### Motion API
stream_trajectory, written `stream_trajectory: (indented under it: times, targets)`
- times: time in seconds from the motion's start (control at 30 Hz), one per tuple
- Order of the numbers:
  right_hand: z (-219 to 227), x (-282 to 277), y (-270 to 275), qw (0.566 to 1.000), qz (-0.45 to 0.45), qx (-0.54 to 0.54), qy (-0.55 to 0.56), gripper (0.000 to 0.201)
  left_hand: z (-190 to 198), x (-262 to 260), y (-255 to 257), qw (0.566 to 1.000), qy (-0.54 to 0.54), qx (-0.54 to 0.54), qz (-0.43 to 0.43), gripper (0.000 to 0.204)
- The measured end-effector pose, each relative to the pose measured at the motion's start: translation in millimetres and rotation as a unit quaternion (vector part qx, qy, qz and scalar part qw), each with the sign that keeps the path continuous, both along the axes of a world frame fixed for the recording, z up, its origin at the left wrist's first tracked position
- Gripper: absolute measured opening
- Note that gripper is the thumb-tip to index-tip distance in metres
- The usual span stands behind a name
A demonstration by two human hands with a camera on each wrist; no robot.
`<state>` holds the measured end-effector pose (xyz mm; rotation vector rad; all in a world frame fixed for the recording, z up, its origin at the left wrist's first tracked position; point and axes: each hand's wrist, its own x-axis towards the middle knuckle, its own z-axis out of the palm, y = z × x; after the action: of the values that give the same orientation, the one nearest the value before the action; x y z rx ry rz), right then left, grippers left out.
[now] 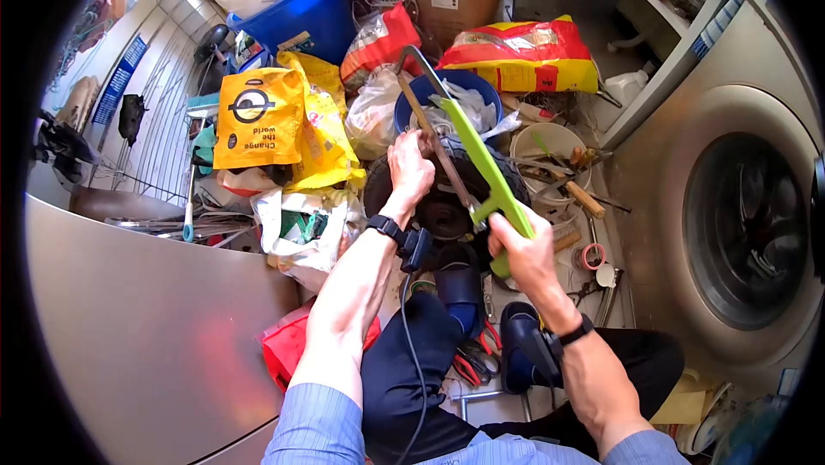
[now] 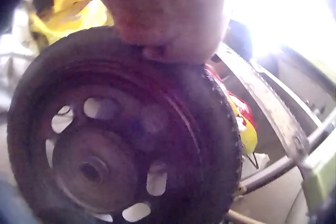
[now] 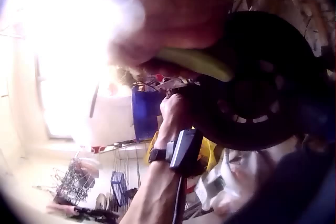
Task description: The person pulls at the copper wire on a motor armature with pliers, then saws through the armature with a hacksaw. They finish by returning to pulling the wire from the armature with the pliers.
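Note:
A black wheel point(image 1: 440, 209) with a treaded tyre stands upright between the person's feet; its slotted hub point(image 2: 94, 169) faces the left wrist camera. The left hand point(image 1: 411, 171) grips the top of the tyre, fingers curled; whatever lies beneath them is hidden. The right hand point(image 1: 526, 250) holds the green handle of a bow saw point(image 1: 477, 143), its frame pointing up and away. Beside the tyre and the left hand runs the toothed blade point(image 2: 262, 95); whether it touches the tyre cannot be told. In the right wrist view the right hand point(image 3: 173, 19) covers much of the handle.
Behind the wheel is a blue bucket point(image 1: 490, 97). Yellow bags point(image 1: 258, 121) lie left; a white bucket point(image 1: 550, 143) with tools and a washing machine point(image 1: 748, 216) stand right. Red-handled pliers point(image 1: 468, 368) lie between the feet. A cable point(image 1: 412, 345) hangs from the left wrist.

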<state>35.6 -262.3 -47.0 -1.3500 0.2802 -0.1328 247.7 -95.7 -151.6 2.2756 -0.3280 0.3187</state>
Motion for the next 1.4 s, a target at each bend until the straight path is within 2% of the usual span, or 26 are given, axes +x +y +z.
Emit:
stream_trajectory:
  times: [0.07, 0.1, 0.13, 0.2, 0.23, 0.3, 0.4, 0.5, 0.6, 0.7, 0.73, 0.77, 0.83, 0.87, 0.97, 1.03, 1.07, 1.1, 1.13, 1.23, 1.3, 1.37, 1.4]
  targets:
    - [4.1, -32.0, -10.0, 1.0, 0.003, -0.012, 0.025, 0.02, 0.2, -0.5, -2.4, 1.0, -0.016, 0.012, 0.01, 0.047]
    - [4.7, -39.8, -5.0, 0.999, -0.025, -0.007, 0.024, 0.02, -0.6, -0.1, -2.6, 1.0, -0.014, 0.01, 0.011, 0.047]
    - [3.5, -32.1, -7.3, 1.0, -0.007, -0.014, 0.021, 0.019, -0.3, -1.0, -1.3, 1.0, -0.01, 0.012, -0.002, 0.047]
    - [-3.6, 11.7, -9.4, 1.0, 0.009, -0.023, -0.007, 0.015, 2.1, -5.1, -1.5, 0.998, -0.037, 0.037, -0.022, 0.05]
    - [0.6, 41.6, -5.1, 1.0, 0.011, -0.026, -0.008, 0.015, -14.4, 1.3, 0.4, 0.995, -0.079, 0.06, -0.029, 0.053]
    - [4.1, 89.0, -4.9, 0.996, 0.052, -0.067, -0.035, 0.014, -11.7, 2.9, 0.5, 0.998, -0.035, 0.044, -0.004, 0.053]
    - [3.0, 67.7, -2.9, 0.994, 0.051, -0.088, -0.03, 0.014, -3.5, -0.1, -0.2, 0.999, -0.015, 0.027, -0.006, 0.054]
    - [-1.6, -3.5, -9.4, 1.0, 0.009, 0.022, 0.019, 0.018, 1.6, 0.2, -0.1, 0.999, 0.019, 0.025, -0.008, 0.054]
    - [-2.0, -54.8, -12.3, 0.999, -0.021, 0.04, 0.026, 0.018, -3.9, -0.8, -2.3, 0.999, -0.029, 0.029, 0.003, 0.051]
    - [-6.1, -2.5, -10.8, 1.0, 0.006, 0.024, 0.011, 0.016, -0.1, -9.1, -0.8, 0.998, -0.037, 0.049, -0.018, 0.05]
    - [-5.3, 26.8, -8.7, 1.0, 0.013, -0.011, -0.01, 0.015, 7.3, -7.7, -0.8, 0.997, -0.034, 0.055, -0.033, 0.051]
    - [-4.5, 54.2, -4.8, 0.998, 0.021, -0.046, -0.029, 0.015, -1.5, -3.4, 0.4, 0.997, -0.064, 0.028, -0.039, 0.05]
    - [-1.1, 89.8, 2.7, 0.994, 0.052, -0.083, -0.051, 0.014, -4.8, -0.3, 0.6, 0.997, -0.066, 0.033, -0.012, 0.049]
    - [-2.2, 87.9, 1.6, 0.993, 0.06, -0.088, -0.051, 0.014, -9.5, -0.2, 0.0, 0.997, -0.059, 0.047, -0.002, 0.048]
    - [12.1, 25.2, -3.4, 0.999, 0.031, -0.039, -0.003, 0.014, 5.6, -3.5, -3.3, 0.999, -0.034, 0.017, -0.007, 0.046]
    - [5.1, -29.0, -14.4, 0.999, 0.018, 0.001, 0.029, 0.018, 1.5, -1.9, -1.1, 0.999, -0.05, 0.009, -0.017, 0.045]
    - [7.1, -52.7, -16.7, 0.999, 0.008, 0.017, 0.035, 0.02, 4.7, -3.1, 1.2, 0.998, -0.041, 0.034, -0.027, 0.049]
    - [10.5, -67.6, -17.5, 0.999, -0.003, 0.033, 0.042, 0.022, 2.3, -3.4, 0.7, 0.996, -0.075, 0.049, -0.025, 0.049]
    - [11.2, -68.4, -18.7, 0.998, 0.001, 0.043, 0.046, 0.024, 2.5, -2.3, 1.0, 0.997, -0.053, 0.053, -0.022, 0.05]
    - [-5.4, -3.4, -15.1, 0.999, 0.02, 0.045, 0.014, 0.017, 1.0, -5.1, 1.1, 0.997, -0.046, 0.048, -0.029, 0.049]
    - [-9.7, 63.7, -2.7, 0.999, 0.021, -0.006, -0.037, 0.016, -1.4, -2.8, 0.9, 0.995, -0.09, 0.019, -0.031, 0.044]
    - [-1.6, 90.8, -3.4, 0.998, 0.045, -0.033, -0.034, 0.015, 7.7, -3.6, 2.2, 0.999, -0.031, 0.008, -0.013, 0.043]
    - [0.1, 83.0, -2.5, 0.997, 0.039, -0.042, -0.043, 0.015, 7.3, -4.4, 2.8, 0.999, -0.038, 0.02, -0.025, 0.043]
